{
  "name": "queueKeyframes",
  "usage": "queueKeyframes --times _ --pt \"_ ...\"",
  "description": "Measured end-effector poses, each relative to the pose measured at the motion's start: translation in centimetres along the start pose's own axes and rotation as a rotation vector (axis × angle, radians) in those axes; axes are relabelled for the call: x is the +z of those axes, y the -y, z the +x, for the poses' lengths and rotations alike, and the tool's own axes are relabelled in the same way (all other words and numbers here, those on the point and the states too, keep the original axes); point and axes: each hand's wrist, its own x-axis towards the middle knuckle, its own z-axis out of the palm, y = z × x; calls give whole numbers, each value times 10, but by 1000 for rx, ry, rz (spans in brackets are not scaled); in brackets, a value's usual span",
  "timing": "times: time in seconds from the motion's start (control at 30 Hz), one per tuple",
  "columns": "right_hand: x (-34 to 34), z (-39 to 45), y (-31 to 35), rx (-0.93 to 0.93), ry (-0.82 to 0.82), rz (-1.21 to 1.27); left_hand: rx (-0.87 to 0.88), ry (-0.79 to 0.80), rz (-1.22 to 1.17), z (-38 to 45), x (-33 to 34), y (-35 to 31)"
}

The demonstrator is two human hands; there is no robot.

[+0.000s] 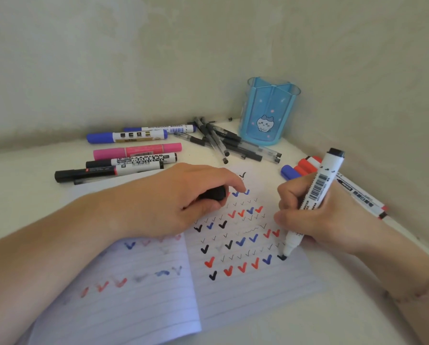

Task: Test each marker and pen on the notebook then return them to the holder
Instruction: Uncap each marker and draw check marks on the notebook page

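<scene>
Right hand gripping marker, left hand clutching cap, pens beside holder

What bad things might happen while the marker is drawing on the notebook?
1. The left hand rests on the notebook over fresh ticks; it may smear them.
2. Ink already shows through on the left page, so more may bleed.
3. The cap in the left hand's grip could slip out and roll away while the right hand works the marker.

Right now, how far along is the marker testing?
Done: rows of ticks fill the notebook. In hand: right hand draws a black tick with a marker; left hand holds its cap. Left: holder looks empty; markers and pens lie outside.
</scene>
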Motion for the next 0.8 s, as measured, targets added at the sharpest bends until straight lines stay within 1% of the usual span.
queueKeyframes --times 0.07,0.17,0.27,0.3,0.37,0.43,0.5,0.6,0.7,0.8 --pt "0 0 0 -4 -16 -6 -35 14 7 0 0 0" --pt "-1 2 -2 -23 -71 2 -35 7 2 1 0 -3" --pt "-2 3 -1 -62 -101 62 -43 -3 -53 2 -2 -5" --pt "-3 3 0 -94 -121 141 -41 -17 -81 2 -2 -5" --pt "-5 3 2 -166 -192 378 -36 -73 -136 3 -3 -6" --pt "-7 4 2 -234 -242 495 -49 -144 -181 4 -4 -7" --pt "-8 5 2 -299 -209 487 -64 -207 -195 4 -5 -7" --pt "-8 3 1 -372 -116 467 -47 -249 -161 3 -6 -5" --pt "-9 2 0 -367 -117 486 -13 -265 -151 3 -5 -5" --pt "-7 1 0 -347 -112 448 1 -248 -185 3 -4 -8"
